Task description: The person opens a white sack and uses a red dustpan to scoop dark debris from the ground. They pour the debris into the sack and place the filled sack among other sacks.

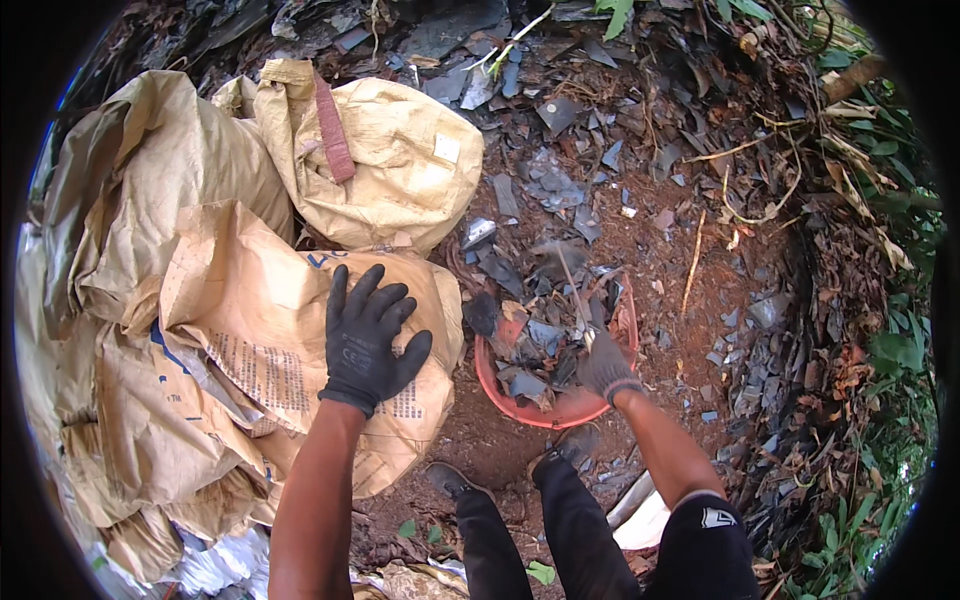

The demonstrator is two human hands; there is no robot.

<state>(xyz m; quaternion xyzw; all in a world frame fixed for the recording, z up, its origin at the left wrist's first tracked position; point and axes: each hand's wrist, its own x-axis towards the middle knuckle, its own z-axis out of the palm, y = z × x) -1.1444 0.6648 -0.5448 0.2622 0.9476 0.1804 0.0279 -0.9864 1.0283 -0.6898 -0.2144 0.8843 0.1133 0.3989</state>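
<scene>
On the dirt ground's left side, tan sacks (210, 330) lie heaped; left hand (366, 340), gloved, rests flat and spread on one, holding nothing. Right hand (604, 368) grips a stick (573, 290) in the red basin (560, 410) of shards.

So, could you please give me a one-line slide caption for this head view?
Gloved left hand flat on a tan sack; gloved right hand in a red basin of dark shards.
</scene>
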